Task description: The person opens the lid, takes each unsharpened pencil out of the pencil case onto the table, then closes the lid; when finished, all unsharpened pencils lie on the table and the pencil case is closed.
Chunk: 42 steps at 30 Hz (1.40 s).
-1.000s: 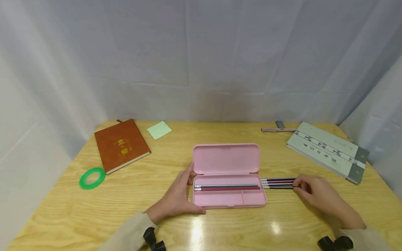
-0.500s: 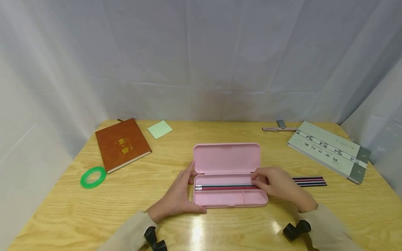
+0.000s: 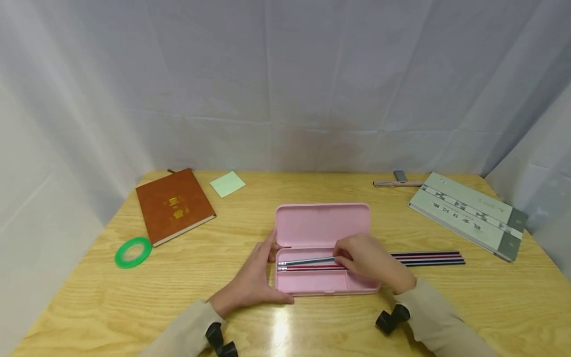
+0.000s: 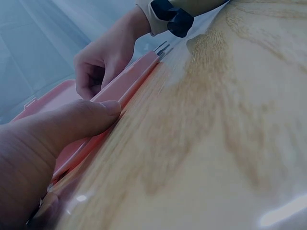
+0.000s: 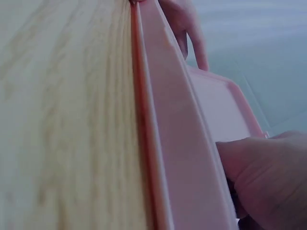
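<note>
An open pink pencil case [image 3: 311, 281] lies on the wooden table, its lid [image 3: 323, 225] tipped back. My left hand [image 3: 252, 280] holds its left end, thumb along the front wall and fingers behind. Inside the rear compartment, my right hand [image 3: 363, 255] pinches a teal pencil [image 3: 308, 261] whose right part slants up off a red pencil [image 3: 312, 267]. The eraser ends of both point left. In the right wrist view, the case's front wall [image 5: 177, 110] hides the pinched pencil. Several dark and red striped pencils [image 3: 430, 258] lie side by side right of the case, partly behind my right wrist.
A brown notebook [image 3: 175, 206] and a green tape roll [image 3: 133, 252] lie at the left, with a pale green sticky-note pad [image 3: 227, 184] near the back. At the back right are a pale green book [image 3: 466, 215], a pinkish pen [image 3: 397, 184] and a small grey object [image 3: 400, 176].
My right hand has left the pencils on the table and moved left into the case. There it has taken hold of the teal pencil and raised its right part. My left hand stays put.
</note>
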Available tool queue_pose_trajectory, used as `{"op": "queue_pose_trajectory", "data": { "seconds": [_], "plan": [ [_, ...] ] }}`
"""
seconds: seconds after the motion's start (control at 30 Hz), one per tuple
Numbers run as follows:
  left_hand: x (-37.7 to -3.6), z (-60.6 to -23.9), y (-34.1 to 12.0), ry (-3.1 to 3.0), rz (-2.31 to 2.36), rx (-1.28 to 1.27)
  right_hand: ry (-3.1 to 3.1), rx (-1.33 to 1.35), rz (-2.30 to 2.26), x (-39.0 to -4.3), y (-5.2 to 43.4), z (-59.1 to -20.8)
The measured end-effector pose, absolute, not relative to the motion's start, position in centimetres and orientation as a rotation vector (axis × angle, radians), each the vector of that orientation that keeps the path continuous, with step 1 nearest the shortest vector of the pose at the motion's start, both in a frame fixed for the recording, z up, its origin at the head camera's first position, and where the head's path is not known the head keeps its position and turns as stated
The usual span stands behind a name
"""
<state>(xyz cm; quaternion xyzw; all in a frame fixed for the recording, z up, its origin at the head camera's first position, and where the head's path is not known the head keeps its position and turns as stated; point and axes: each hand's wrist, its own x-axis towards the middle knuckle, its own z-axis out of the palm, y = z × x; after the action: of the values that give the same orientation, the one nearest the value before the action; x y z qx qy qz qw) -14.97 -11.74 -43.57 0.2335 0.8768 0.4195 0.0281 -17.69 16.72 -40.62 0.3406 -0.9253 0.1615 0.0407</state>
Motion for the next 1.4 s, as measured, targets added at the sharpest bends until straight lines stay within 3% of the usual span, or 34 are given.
{"op": "queue_pose_trajectory", "data": {
  "seconds": [0.27,0.7,0.87,1.07,1.27,1.4],
  "plan": [
    [-14.9,-43.6,-11.5,2.718,1.301,0.750,-2.805,0.898,0.648,-16.2,19.9,-39.4],
    [-14.9,-43.4,-11.5,2.714,1.292,0.720,-2.730,0.664,0.725,-12.2,33.2,-41.5],
    [-14.9,-43.4,-11.5,2.711,1.294,0.704,-2.731,0.624,0.720,-11.3,35.9,-42.5],
    [-14.8,-43.4,-11.6,2.707,1.298,0.688,-2.770,0.651,0.706,-12.1,34.5,-42.7],
    [-14.8,-43.5,-11.7,2.702,1.307,0.694,-2.846,0.653,0.801,-13.8,29.7,-41.8],
    [-14.9,-43.5,-11.7,2.713,1.296,0.714,-2.830,0.791,0.864,-15.0,25.9,-41.0]
  ]
}}
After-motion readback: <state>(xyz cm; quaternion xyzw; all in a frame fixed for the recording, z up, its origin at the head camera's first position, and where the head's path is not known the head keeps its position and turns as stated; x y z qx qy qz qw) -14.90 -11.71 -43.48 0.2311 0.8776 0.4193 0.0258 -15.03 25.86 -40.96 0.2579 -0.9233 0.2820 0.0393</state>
